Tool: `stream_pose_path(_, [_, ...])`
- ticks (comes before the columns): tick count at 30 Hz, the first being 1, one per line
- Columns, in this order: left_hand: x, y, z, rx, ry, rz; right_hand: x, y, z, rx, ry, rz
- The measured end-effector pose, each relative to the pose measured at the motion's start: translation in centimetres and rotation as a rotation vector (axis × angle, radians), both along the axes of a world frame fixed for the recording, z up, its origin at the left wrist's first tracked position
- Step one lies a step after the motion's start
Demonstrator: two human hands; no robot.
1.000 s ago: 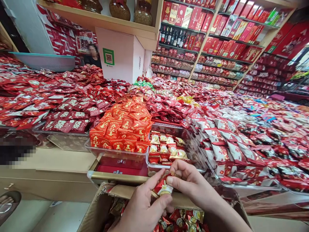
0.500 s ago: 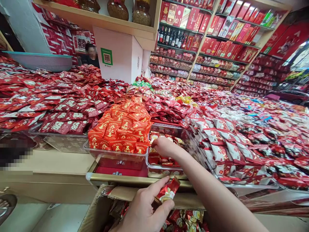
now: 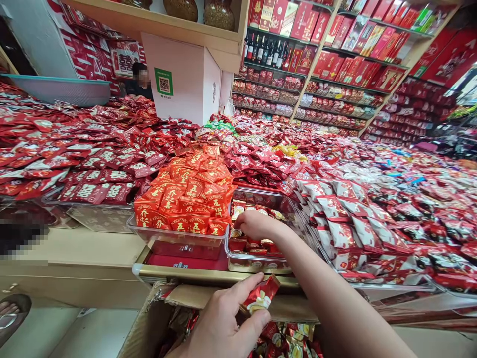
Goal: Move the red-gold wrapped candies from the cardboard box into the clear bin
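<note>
Between thumb and fingers, my left hand (image 3: pixel 233 315) grips a red and gold candy packet (image 3: pixel 262 294) above an open cardboard box (image 3: pixel 139 323) that holds similar packets (image 3: pixel 294 343). My right hand (image 3: pixel 257 224) reaches into a clear plastic bin (image 3: pixel 257 263) of red and gold wrapped candies (image 3: pixel 276 214). Its fingers are bent down at the bin's left side, and the fingertips are partly hidden, so what they hold cannot be made out. Left of it, a bin heaped with orange-red packets (image 3: pixel 186 199) touches the clear bin.
White and red packets (image 3: pixel 346 219) fill bins to the right, dark red ones (image 3: pixel 100 186) to the left. A gold counter edge (image 3: pixel 208 278) runs before the bins. A person (image 3: pixel 141 82) is behind the display; a foot (image 3: pixel 11 313) shows at lower left.
The view has shifted slightly. Both hands stay nearly where they were, my left still gripping the packet and my right still in the bin.
</note>
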State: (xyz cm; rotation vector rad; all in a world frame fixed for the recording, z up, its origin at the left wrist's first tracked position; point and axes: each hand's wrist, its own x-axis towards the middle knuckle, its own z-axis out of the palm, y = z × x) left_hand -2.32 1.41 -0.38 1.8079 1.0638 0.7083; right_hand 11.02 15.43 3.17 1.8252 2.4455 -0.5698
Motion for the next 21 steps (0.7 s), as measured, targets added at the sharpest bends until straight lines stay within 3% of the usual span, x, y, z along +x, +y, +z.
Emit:
stream_pose_path(4, [0.2, 0.2, 0.7, -0.239, -0.196, 0.060, 0.8, -1.0, 0.8, 0.074, 0.110, 0.014])
stream_pose_path(7, [0.4, 0.4, 1.1, -0.446, -0.404, 0.101, 1.7, -3.7, 1.9, 0.169, 0.311, -0.030])
stream_pose_path(9, [0.5, 0.6, 1.3, -0.508, -0.488, 0.128, 2.3, -5.9, 2.4, 0.077, 0.529, -0.046])
stream_pose_path(12, [0.5, 0.7, 1.2, -0.537, -0.531, 0.140, 2.7, -9.0, 2.5, -0.165, 0.805, -0.034])
stream_pose_path(16, [0.5, 0.5, 0.8, -0.520, -0.528, 0.105, 2.6, -11.0, 1.8, -0.150, 0.918, -0.101])
stream_pose_path(21, [0.7, 0.1, 1.0, -0.464, -0.468, 0.094, 2.6, -10.9, 1.6, -0.245, 0.954, -0.134])
